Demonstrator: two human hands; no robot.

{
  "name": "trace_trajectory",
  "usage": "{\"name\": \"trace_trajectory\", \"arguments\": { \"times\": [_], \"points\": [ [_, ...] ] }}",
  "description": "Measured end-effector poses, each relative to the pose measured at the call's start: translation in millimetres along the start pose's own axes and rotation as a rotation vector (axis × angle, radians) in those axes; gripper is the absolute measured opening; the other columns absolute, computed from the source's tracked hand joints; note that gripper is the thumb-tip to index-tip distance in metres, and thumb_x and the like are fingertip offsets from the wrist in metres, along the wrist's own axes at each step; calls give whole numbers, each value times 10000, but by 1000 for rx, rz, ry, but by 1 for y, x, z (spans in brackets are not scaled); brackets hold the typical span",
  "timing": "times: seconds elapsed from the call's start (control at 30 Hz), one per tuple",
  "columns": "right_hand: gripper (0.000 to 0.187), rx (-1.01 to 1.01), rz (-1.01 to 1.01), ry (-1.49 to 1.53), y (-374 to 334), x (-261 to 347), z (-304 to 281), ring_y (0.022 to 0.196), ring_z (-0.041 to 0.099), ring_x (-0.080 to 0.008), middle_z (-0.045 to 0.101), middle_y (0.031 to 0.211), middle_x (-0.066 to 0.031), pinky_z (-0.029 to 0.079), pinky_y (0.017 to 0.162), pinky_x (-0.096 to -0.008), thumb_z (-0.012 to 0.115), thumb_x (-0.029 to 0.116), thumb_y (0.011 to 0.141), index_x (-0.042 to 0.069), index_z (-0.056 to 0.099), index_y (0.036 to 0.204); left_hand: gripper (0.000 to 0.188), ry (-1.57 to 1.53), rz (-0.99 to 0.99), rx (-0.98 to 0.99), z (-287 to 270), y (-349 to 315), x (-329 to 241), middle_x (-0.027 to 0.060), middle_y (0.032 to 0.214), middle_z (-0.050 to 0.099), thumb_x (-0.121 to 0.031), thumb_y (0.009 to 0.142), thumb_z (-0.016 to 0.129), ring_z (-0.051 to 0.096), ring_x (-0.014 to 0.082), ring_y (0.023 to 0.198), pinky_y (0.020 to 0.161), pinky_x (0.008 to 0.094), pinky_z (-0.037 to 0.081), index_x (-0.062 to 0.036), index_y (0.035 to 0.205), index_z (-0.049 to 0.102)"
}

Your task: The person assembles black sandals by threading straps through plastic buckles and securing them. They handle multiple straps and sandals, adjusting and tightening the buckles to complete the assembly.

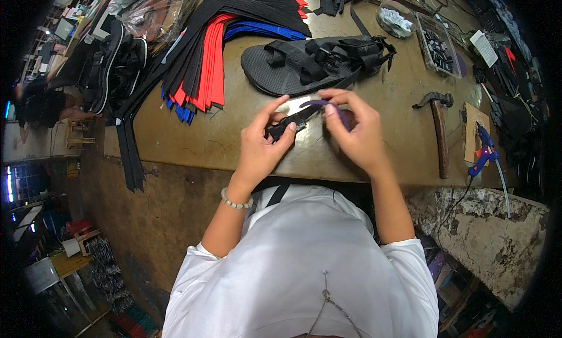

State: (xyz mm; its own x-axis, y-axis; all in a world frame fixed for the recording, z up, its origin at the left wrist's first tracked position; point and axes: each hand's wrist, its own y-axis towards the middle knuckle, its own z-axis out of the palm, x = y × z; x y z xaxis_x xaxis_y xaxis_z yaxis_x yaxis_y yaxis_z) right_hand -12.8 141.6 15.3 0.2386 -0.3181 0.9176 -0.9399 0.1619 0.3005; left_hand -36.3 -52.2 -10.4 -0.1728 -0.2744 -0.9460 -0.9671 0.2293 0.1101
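Just in front of the sandal, my left hand [263,136] is closed around a black plastic buckle [285,127], pinched between thumb and fingers. A short black strap [310,112] runs from it toward my right hand [358,130]. That hand has thumb and forefinger pressed together on a dark purple curved piece [312,103], part of which loops beneath the fingers; its exact kind is unclear. Beyond both hands lies a black strappy sandal [281,69], sole down, toe to the left. Its straps and buckles bunch up toward the heel at right.
Fanned black straps [193,45] with red [215,63] and blue strips [257,29] cover the table's left. Rightward lie a hammer [439,133], a blue glue gun [483,153], a clear box of buckles [439,48] and a round tub [396,19]. Finished sandals [105,66] sit far left.
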Motion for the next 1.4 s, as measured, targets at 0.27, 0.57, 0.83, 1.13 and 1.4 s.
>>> {"name": "trace_trajectory", "arguments": {
  "times": [0.27,0.57,0.83,1.13,1.4],
  "points": [
    [282,-807,163,-415,-13,-45,-151,826,596,-96,668,892,-21,468,726,-236,637,273,971,12,694,1063,341,143,149,71,-4,2,-7,63,941,659,-84,882,652,573,123,800,726,240,460,-57,1222,661],
    [375,-579,438,-713,-43,-88,-209,791,616,-142,698,857,-66,487,763,-302,671,350,929,-14,712,1010,352,153,196,14,-1,3,-2,57,825,603,-82,867,666,493,99,640,573,250,417,-82,1219,669],
    [215,-709,215,-914,-21,-60,-175,770,579,-122,631,858,-37,484,726,-268,694,220,913,5,693,915,355,-93,37,-102,5,-4,0,52,892,672,-36,796,749,540,84,676,592,227,432,-48,1146,686],
    [109,34,205,226,-28,9,-9,901,596,-96,634,1072,-63,491,819,-229,634,48,934,-35,611,1002,195,46,310,-133,0,-6,7,99,942,683,65,719,757,664,203,823,726,298,525,0,887,683],
    [92,6,132,152,-33,-3,11,920,641,-142,650,1075,-136,535,827,-275,631,18,906,-53,598,954,222,126,318,-134,0,-8,2,99,948,666,88,700,750,663,231,855,742,321,534,-8,890,687]
  ]
}}
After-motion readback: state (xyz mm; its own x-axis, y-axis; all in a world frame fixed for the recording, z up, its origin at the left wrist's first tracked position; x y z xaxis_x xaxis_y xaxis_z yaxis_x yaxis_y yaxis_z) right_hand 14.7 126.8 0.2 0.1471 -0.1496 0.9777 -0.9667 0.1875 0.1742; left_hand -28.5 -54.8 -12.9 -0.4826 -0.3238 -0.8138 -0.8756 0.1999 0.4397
